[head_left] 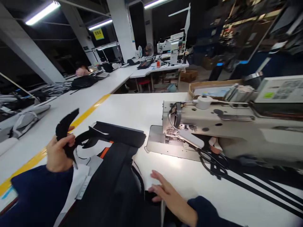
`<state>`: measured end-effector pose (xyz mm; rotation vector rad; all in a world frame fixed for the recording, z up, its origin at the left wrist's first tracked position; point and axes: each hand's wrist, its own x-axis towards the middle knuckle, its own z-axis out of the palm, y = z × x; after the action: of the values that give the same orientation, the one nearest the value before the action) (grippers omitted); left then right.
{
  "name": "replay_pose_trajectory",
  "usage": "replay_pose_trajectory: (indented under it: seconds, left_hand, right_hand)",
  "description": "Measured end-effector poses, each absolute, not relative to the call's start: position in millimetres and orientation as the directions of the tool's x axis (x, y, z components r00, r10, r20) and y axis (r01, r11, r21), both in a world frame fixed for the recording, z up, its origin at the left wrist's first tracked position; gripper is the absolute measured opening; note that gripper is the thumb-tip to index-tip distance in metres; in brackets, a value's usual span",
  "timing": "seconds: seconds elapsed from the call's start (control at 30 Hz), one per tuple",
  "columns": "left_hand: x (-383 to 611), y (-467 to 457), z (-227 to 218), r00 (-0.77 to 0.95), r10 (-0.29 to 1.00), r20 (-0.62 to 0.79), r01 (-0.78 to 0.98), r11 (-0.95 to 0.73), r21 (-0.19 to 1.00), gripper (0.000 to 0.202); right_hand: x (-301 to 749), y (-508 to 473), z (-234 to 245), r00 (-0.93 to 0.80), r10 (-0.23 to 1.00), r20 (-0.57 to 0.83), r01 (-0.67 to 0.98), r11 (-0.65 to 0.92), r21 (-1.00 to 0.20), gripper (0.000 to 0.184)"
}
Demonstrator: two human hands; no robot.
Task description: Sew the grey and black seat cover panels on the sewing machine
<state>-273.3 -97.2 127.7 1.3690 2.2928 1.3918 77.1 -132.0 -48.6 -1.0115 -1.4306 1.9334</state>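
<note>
My left hand (58, 153), at the left, is closed around a curved strip of black fabric (63, 128) that stands up from its grip. The strip runs toward a large black fabric piece (115, 179) spread over the front of the table, with a white and grey lining side (91, 153) and an orange tab (104, 153) showing. At the lower right, my right hand (172, 198) has its fingers stretched out and apart beside the fabric's right edge. Whether its lower fingers touch the black cloth is hard to see.
A sewing machine (213, 126) stands on the white table (132, 110) to the right, its lamp lighting the needle area. Black-handled scissors (213, 160) and long black straps (262, 192) lie before it. Behind are a cardboard box (216, 83) and another sewing machine (174, 47). A person sits far left.
</note>
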Motion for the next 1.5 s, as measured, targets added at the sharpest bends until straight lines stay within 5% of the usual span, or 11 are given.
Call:
replay_pose_trajectory:
  seconds: [0.1,0.17,0.27,0.33,0.4,0.5,0.63,0.73,0.9,1.23,1.5]
  left_hand:
    - [-281.6,-58.7,83.7,-0.543,0.798,0.263,0.738,0.304,0.602,0.037]
    - [-260.5,-32.2,44.1,-0.405,0.908,0.108,0.864,0.341,0.370,0.042]
    - [-216.6,-11.3,-10.7,-0.223,0.975,0.005,0.938,0.213,0.274,0.031]
    - [-192.5,-11.7,-35.4,-0.030,1.000,-0.005,0.987,0.030,0.157,0.040]
    - [-176.1,-18.4,-48.5,0.121,0.992,0.026,0.991,-0.122,0.056,0.047]
    - [-161.7,-28.9,-52.0,0.226,0.970,0.085,0.970,-0.232,0.068,0.045]
    - [-148.2,-33.5,-43.6,0.457,0.890,-0.008,0.886,-0.454,0.090,0.040]
    - [-139.9,-30.1,-35.7,0.502,0.856,-0.123,0.864,-0.504,0.018,0.043]
    - [-132.0,-19.9,-31.6,0.518,0.827,-0.217,0.846,-0.533,-0.007,0.047]
    - [-117.8,-6.0,-39.3,0.456,0.869,-0.192,0.867,-0.483,-0.125,0.051]
    - [-123.0,-4.5,-34.9,0.540,0.808,-0.236,0.815,-0.572,-0.094,0.050]
  right_hand:
    - [13.7,-142.0,-29.1,-0.707,0.682,-0.190,-0.192,-0.443,-0.875,0.071]
    - [-18.3,-148.6,-6.4,-0.741,0.615,-0.269,-0.229,-0.608,-0.760,0.063]
    - [-26.2,-146.1,15.0,-0.787,0.539,-0.298,-0.136,-0.624,-0.770,0.040]
    - [-5.9,-130.9,12.9,-0.846,0.494,-0.203,-0.045,-0.444,-0.895,0.025]
    - [22.2,-107.4,-0.9,-0.834,0.550,-0.037,0.053,0.014,-0.998,0.021]
    - [52.6,-74.2,-30.9,-0.650,0.718,0.248,0.323,0.557,-0.765,0.029]
    - [55.5,-64.5,-58.0,-0.752,0.518,0.409,0.335,0.833,-0.440,0.035]
    - [47.6,-73.9,-61.5,-0.698,0.524,0.488,0.375,0.848,-0.375,0.020]
    - [44.0,-75.1,-62.2,-0.606,0.636,0.478,0.546,0.769,-0.331,0.031]
    - [37.2,-66.7,-64.9,-0.696,0.590,0.410,0.590,0.795,-0.143,0.024]
    - [33.0,-56.5,-71.6,-0.682,0.576,0.451,0.572,0.804,-0.162,0.012]
